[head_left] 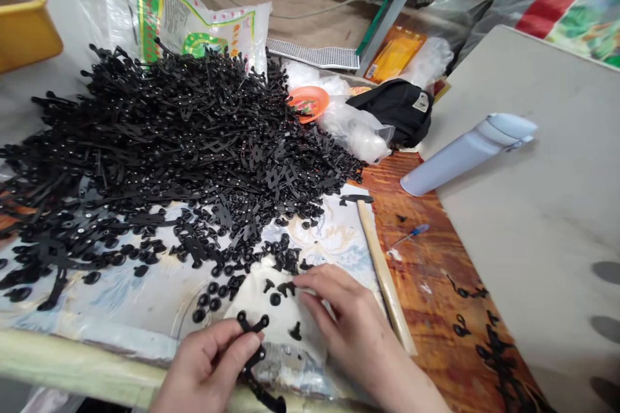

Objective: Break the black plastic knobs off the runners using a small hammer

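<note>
My left hand is closed on a black jointed plastic linkage, pinched between thumb and forefinger; its two round-ended arms point up and a longer part hangs below. My right hand is over a white cloth, thumb and forefinger slightly apart. Its fingertips are beside a small black stemmed knob, and I cannot make out firm contact. Other small black knobs, such as one standing on its cap, lie on the cloth, with several round ones just left of it.
A large heap of black linkages covers the table's back and left. Right of my hands lies a wooden-handled hammer, then a blue-handled screwdriver. A pale bottle, black bag and orange dish stand farther back.
</note>
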Tool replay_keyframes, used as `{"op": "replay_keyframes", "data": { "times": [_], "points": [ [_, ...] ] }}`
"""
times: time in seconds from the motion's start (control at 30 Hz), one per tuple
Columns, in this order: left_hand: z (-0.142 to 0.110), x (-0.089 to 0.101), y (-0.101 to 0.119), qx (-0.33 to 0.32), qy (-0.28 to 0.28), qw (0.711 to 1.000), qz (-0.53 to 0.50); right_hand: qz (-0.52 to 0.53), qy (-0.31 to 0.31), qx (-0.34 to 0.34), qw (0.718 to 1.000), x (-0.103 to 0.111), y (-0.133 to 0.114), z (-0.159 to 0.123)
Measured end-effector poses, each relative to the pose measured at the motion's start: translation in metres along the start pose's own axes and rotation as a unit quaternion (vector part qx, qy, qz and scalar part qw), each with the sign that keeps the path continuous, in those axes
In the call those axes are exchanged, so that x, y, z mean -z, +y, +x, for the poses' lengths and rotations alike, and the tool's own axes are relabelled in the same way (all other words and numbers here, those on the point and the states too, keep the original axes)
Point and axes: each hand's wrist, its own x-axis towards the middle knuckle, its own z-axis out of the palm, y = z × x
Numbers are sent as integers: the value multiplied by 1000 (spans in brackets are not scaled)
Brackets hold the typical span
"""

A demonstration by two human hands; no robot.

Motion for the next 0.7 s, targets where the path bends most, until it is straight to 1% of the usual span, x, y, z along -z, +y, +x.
{"op": "replay_keyframes", "data": {
  "times": [0.03,0.1,0.27,0.37,0.47,0.53,0.57,0.63,0.7],
  "points": [
    [0,0,-1,-5,-1,1000,5,-8,-5,6,1000,-4,-3,3],
    [1,1,-3,-16,-2,1000,14,-20,-13,-3,1000,-9,-7,7],
    [0,2,-3,-26,4,1000,-3,-17,-21,-69,997,-14,-7,9],
    [-1,1,-1,-26,14,1000,-5,-20,-5,-98,995,-16,-2,10],
    [-2,0,0,-22,23,999,-14,-16,20,-104,994,-14,-2,9],
    [-3,-1,2,-19,32,998,-41,-7,15,-78,997,-12,-6,3],
    [-4,-2,3,-16,39,997,-61,-12,1,-55,998,-11,-9,-2],
    [-5,-3,4,-5,53,994,-99,-42,-44,-2,998,-10,-15,-14],
    [-5,-5,6,-1,59,992,-113,-88,-68,44,993,-12,-18,-25]
  ]
}}
